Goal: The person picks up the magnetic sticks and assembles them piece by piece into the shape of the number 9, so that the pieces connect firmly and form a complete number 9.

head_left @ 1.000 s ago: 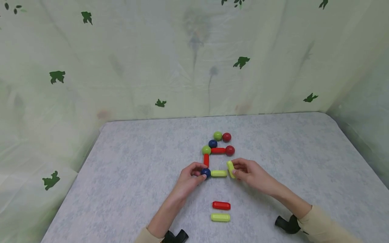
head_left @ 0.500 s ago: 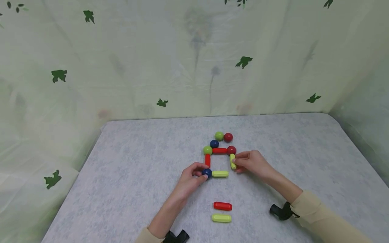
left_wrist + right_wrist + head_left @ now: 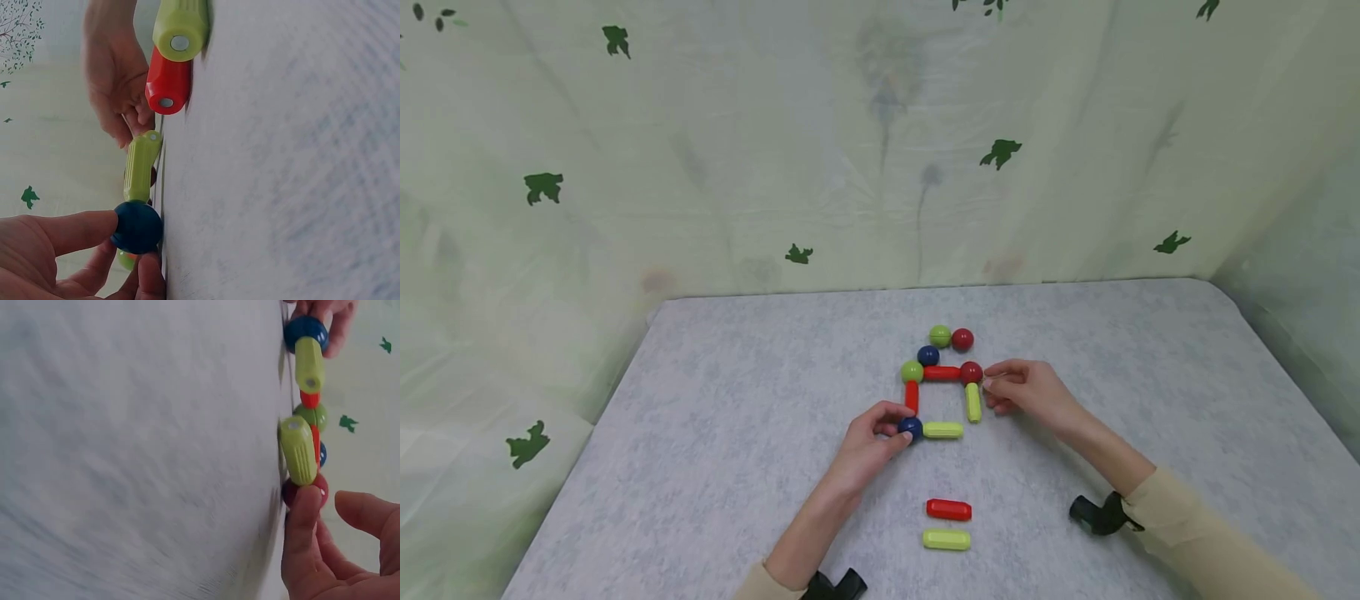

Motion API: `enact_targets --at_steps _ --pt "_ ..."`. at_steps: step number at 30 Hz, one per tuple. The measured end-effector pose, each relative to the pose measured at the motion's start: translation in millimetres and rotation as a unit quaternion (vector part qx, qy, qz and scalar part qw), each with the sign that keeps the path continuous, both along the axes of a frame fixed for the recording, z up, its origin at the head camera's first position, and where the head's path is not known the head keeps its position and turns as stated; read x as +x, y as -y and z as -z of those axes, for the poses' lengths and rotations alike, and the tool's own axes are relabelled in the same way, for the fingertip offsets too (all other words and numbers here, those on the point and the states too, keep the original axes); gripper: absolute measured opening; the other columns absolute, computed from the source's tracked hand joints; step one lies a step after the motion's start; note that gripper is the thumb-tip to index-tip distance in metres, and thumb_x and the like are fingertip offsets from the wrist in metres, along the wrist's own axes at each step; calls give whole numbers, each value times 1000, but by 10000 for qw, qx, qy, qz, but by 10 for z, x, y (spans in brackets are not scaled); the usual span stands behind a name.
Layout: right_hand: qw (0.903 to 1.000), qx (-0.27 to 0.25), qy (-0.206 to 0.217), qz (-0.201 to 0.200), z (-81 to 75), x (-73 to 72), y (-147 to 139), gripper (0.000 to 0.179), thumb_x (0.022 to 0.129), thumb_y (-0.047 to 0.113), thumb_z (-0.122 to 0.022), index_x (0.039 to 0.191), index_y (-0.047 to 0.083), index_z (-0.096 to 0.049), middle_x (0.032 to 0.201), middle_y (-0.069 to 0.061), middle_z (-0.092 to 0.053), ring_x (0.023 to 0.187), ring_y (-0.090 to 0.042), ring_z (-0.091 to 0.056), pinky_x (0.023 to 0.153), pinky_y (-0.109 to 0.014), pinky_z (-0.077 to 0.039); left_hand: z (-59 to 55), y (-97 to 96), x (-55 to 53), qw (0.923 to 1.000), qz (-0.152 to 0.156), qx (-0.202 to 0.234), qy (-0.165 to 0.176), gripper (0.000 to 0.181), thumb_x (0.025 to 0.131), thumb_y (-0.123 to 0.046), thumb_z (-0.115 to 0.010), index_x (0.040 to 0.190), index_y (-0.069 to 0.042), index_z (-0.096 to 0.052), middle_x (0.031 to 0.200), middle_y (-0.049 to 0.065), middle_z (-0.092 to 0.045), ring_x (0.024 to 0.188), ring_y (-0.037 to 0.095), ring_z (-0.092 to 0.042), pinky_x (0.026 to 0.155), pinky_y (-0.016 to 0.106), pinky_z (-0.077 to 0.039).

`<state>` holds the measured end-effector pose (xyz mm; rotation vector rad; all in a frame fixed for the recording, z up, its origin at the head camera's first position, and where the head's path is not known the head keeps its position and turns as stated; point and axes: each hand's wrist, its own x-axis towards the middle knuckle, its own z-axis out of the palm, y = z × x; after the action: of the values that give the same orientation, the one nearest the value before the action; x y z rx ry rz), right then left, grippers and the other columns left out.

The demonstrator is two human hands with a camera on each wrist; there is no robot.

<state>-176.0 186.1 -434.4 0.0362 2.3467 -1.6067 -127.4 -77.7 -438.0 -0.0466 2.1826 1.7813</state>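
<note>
My left hand (image 3: 867, 446) pinches a dark blue ball (image 3: 139, 228) between thumb and fingers at the near left corner of a magnetic building shape. From that ball a yellow-green rod (image 3: 943, 430) points right and a red rod (image 3: 912, 398) runs away to a green ball (image 3: 912, 372). Another red rod (image 3: 942, 373) links the green ball to a red ball (image 3: 971, 372). A second yellow-green rod (image 3: 298, 453) extends from the red ball toward me, its near end apart from the first. Beside the red ball, my right hand (image 3: 1028, 396) holds nothing, thumb and forefinger apart.
A loose red rod (image 3: 949, 510) and a yellow-green rod (image 3: 947, 540) lie nearer me. Behind the shape sit a blue ball (image 3: 928, 356), a green ball (image 3: 940, 336) and a red ball (image 3: 962, 339). A leaf-patterned curtain (image 3: 715, 167) borders the grey table (image 3: 715, 375).
My right hand brought the second yellow-green rod away from me to the red ball, then let go and shifted slightly off it. The left hand keeps its hold on the blue ball.
</note>
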Motion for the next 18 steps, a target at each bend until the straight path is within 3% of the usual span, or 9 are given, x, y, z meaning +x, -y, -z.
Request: enact_targets --at_steps 10,18 --pt "9947 586 -850 -13 -43 -407 34 34 98 12 -58 131 1 -56 121 -17 -60 102 -30 -60 87 -41 -52 3 4 -3 10000 17 68 -60 27 90 -3 -66 117 -7 -65 102 10 -55 93 22 -47 73 31 -42" --pt "9869 1118 -937 -692 -37 -666 130 46 96 14 -61 141 7 -50 137 -16 -52 114 -35 -55 85 -41 -52 16 5 -2 10000 38 28 -84 27 90 -3 -67 116 -6 -65 103 10 -56 93 22 -48 74 31 -43"
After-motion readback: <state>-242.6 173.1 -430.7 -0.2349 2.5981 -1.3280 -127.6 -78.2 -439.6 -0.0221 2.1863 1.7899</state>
